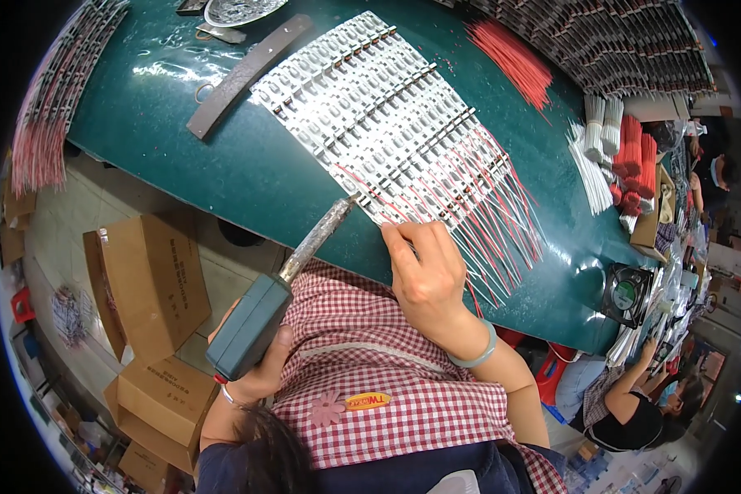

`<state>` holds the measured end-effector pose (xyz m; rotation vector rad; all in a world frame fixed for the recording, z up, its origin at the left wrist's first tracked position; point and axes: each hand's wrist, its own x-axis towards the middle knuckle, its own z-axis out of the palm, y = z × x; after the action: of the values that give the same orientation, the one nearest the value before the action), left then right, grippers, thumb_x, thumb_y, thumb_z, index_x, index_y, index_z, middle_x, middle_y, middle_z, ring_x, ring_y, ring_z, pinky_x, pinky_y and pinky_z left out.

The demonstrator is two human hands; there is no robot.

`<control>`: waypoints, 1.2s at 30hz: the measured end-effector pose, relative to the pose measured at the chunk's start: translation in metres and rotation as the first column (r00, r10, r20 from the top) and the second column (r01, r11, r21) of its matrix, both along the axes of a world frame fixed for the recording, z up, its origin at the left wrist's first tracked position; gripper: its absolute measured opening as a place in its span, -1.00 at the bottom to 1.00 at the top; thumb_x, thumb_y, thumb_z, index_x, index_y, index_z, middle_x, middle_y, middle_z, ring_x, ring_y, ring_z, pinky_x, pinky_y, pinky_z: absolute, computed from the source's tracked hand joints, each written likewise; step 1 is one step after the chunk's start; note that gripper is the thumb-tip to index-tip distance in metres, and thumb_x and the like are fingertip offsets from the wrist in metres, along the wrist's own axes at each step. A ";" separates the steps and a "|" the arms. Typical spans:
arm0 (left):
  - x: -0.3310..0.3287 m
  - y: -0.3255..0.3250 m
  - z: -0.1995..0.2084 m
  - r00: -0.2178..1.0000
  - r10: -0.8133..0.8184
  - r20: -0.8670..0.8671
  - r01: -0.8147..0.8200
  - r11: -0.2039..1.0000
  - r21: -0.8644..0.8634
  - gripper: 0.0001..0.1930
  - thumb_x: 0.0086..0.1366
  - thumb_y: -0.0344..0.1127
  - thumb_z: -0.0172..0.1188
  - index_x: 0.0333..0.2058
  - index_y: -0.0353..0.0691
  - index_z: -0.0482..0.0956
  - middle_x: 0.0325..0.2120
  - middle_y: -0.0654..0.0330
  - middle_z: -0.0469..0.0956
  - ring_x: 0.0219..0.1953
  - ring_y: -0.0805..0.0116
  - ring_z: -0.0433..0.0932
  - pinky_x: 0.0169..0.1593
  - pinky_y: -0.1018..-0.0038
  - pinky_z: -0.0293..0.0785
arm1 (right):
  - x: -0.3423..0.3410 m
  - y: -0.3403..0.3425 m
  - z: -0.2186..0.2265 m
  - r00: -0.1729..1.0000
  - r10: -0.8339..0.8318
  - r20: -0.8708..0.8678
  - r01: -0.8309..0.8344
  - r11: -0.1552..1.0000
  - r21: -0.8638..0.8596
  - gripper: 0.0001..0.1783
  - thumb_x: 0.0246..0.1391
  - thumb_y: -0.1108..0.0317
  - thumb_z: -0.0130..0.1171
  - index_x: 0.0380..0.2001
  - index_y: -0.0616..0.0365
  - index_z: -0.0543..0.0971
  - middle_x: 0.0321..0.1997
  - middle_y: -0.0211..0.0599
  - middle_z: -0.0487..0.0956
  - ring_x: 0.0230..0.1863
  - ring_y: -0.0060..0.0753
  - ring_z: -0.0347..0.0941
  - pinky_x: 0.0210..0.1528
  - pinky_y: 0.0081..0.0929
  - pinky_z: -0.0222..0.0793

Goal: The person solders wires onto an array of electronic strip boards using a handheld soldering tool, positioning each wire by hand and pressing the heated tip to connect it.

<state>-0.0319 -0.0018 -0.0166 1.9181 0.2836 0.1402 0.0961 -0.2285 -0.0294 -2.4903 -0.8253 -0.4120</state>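
My left hand (259,375) grips the green handle of a soldering iron (296,276); its metal tip touches the near end of a row of white light strips (379,115) laid side by side on the dark green table (222,165). My right hand (424,267) presses down on the red and white wires (494,218) that stick out from the strips' near ends, just right of the iron's tip. A pale green bangle sits on that wrist. I wear a red and white checked apron.
A dark metal bar (247,74) lies on the table's far left. Bundles of red wires (510,58) and white wires (597,136) lie at the right. Cardboard boxes (144,284) stand on the floor at left. Another person (634,403) sits at lower right beside a small fan (626,295).
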 end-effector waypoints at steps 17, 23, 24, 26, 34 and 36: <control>0.020 0.012 -0.011 0.991 0.128 0.035 -0.129 0.991 0.024 -0.72 0.10 -0.48 0.39 -0.20 -0.42 0.62 -0.35 0.07 0.64 -0.37 0.31 0.64 -0.26 0.50 0.55 | 0.047 0.050 0.003 0.997 0.058 0.043 -0.059 0.998 0.023 -0.68 -0.20 0.57 0.24 -0.25 0.29 0.63 -0.42 -0.31 0.44 -0.37 -0.29 0.38 -0.41 -0.40 0.33; 0.027 0.014 -0.009 0.998 0.053 0.020 -0.054 0.998 0.043 -0.75 0.09 -0.50 0.37 -0.23 -0.42 0.62 -0.36 0.08 0.61 -0.39 0.29 0.62 -0.28 0.50 0.54 | 0.047 0.052 -0.005 0.999 0.007 0.045 -0.006 1.000 -0.008 -0.74 -0.16 0.58 0.27 -0.28 0.28 0.64 -0.44 -0.32 0.43 -0.38 -0.31 0.37 -0.44 -0.40 0.32; 0.028 0.014 -0.009 0.998 0.052 0.020 -0.053 0.998 0.045 -0.75 0.09 -0.50 0.37 -0.23 -0.42 0.62 -0.36 0.08 0.61 -0.39 0.29 0.62 -0.28 0.50 0.54 | 0.047 0.052 -0.005 0.999 0.003 0.046 -0.002 1.000 -0.006 -0.74 -0.16 0.58 0.28 -0.28 0.28 0.64 -0.44 -0.32 0.43 -0.38 -0.31 0.37 -0.45 -0.41 0.32; 0.029 0.015 -0.008 0.999 0.008 0.040 -0.010 0.998 0.065 -0.77 0.07 -0.52 0.37 -0.25 -0.41 0.61 -0.37 0.07 0.59 -0.41 0.26 0.61 -0.30 0.48 0.53 | 0.047 0.052 -0.004 0.999 -0.003 0.047 0.003 1.000 -0.003 -0.74 -0.16 0.58 0.29 -0.29 0.28 0.64 -0.45 -0.32 0.43 -0.38 -0.31 0.37 -0.45 -0.41 0.32; 0.029 0.015 -0.013 1.000 -0.015 -0.026 0.017 0.998 0.062 -0.79 0.05 -0.54 0.36 -0.29 -0.41 0.61 -0.39 0.07 0.58 -0.43 0.24 0.59 -0.33 0.47 0.51 | 0.047 0.054 -0.005 0.998 -0.010 0.058 0.011 1.000 -0.009 -0.78 -0.13 0.57 0.29 -0.31 0.28 0.63 -0.45 -0.33 0.42 -0.38 -0.33 0.37 -0.45 -0.42 0.32; 0.029 0.016 -0.013 0.999 -0.012 -0.029 0.014 0.998 0.063 -0.79 0.05 -0.54 0.35 -0.29 -0.41 0.61 -0.40 0.07 0.57 -0.43 0.24 0.59 -0.33 0.47 0.51 | 0.047 0.054 -0.005 0.998 -0.011 0.060 0.012 1.000 -0.016 -0.79 -0.13 0.57 0.28 -0.31 0.28 0.63 -0.45 -0.33 0.42 -0.38 -0.33 0.37 -0.45 -0.42 0.32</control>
<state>-0.0033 0.0138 -0.0295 1.9861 0.2886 0.1140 0.1431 -0.1750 -0.0340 -2.5100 -0.8411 -0.4879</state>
